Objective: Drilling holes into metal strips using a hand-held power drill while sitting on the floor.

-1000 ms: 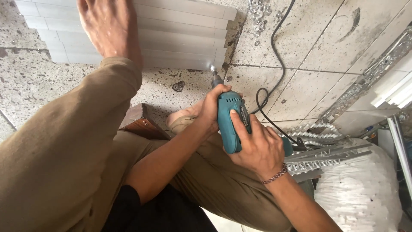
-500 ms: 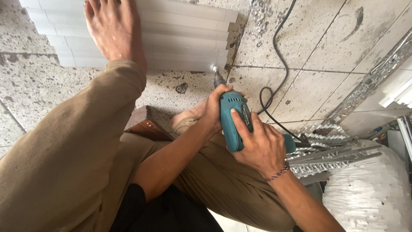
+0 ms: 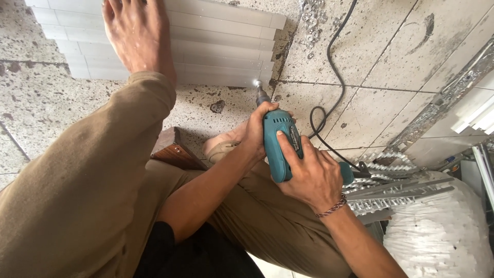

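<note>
A teal electric drill points away from me, its bit tip against the near right edge of a stack of white slats lying on the speckled floor. My left hand wraps the front of the drill body behind the chuck. My right hand, with a bead bracelet at the wrist, grips the handle, one finger laid along the housing. My bare foot presses down on the slats, and my knee in tan trousers fills the lower left.
The drill's black cord loops across the tiles to the right. Small metal fasteners lie scattered near the slats. Toothed metal strips rest on a white sack. A wooden stool sits under my leg.
The view has shifted slightly, so my foot and the slats sit lower in the frame. Both hands keep the same grip, and the bit stays at the slat edge.
</note>
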